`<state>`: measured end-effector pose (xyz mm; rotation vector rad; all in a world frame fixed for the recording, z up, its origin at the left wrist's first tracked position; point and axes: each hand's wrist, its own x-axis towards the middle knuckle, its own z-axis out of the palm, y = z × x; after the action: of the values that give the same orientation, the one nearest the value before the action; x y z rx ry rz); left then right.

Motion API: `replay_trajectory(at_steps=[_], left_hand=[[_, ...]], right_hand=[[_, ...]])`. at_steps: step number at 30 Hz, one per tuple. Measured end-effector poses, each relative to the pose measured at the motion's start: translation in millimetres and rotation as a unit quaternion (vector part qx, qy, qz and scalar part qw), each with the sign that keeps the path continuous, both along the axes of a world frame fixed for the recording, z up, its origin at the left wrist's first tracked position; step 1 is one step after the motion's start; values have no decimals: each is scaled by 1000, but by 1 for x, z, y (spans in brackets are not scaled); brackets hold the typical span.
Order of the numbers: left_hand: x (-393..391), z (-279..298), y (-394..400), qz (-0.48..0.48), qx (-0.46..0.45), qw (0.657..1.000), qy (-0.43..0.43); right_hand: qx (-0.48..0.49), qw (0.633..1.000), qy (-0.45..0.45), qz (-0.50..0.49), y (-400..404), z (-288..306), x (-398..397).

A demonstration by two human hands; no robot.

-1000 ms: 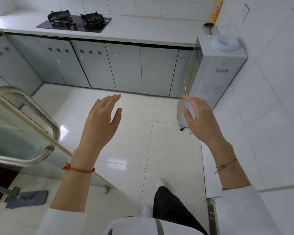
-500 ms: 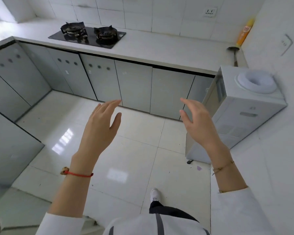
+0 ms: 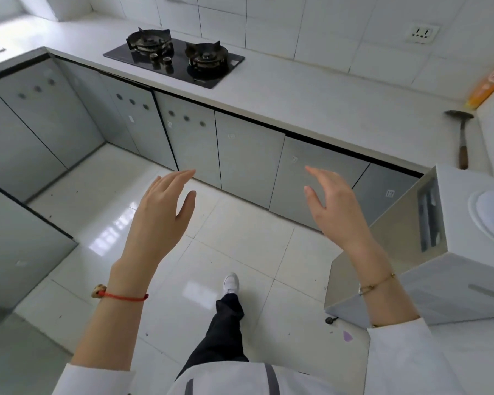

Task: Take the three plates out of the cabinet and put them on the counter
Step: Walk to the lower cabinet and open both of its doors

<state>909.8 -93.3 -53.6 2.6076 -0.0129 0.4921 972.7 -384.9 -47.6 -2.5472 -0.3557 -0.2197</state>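
Observation:
My left hand (image 3: 160,215) and my right hand (image 3: 334,208) are raised in front of me over the tiled floor, palms facing each other, fingers apart, holding nothing. Ahead runs a row of grey lower cabinets (image 3: 248,158), every door closed, under a white counter (image 3: 311,101). No plates are in view. Both hands are well short of the cabinet doors.
A black two-burner gas hob (image 3: 174,58) is set in the counter at the back. A ladle (image 3: 462,138) and an orange bottle (image 3: 488,86) lie at the counter's right end. A white water dispenser (image 3: 439,246) stands close on my right. More grey cabinets (image 3: 17,223) line the left.
The view has swung up and left towards the counter and closer to it. The glass door at my left has left the view. Both hands stay raised and empty.

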Motion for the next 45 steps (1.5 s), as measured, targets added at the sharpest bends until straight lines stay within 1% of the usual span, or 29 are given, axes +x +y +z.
replay_trajectory(at_steps=[6, 11, 18, 23, 35, 40, 45], left_hand=[[112, -10, 22, -6, 3, 1000, 26], [213, 0, 44, -27, -3, 999, 29], [318, 7, 55, -83, 1, 996, 32], [367, -1, 52, -108, 3, 993, 48], [456, -12, 17, -101, -1, 994, 48], [483, -31, 3, -96, 0, 994, 53], [510, -78, -4, -93, -2, 994, 56]], right_hand=[[2, 1000, 5, -10, 27, -13, 106], [21, 999, 2, -34, 50, -7, 194], [23, 997, 1, -79, 64, -5, 271], [24, 995, 15, -92, 64, -13, 308], [31, 996, 11, -85, 40, -24, 406], [22, 997, 8, -73, 30, -41, 435], [22, 997, 8, -73, 21, -90, 455]])
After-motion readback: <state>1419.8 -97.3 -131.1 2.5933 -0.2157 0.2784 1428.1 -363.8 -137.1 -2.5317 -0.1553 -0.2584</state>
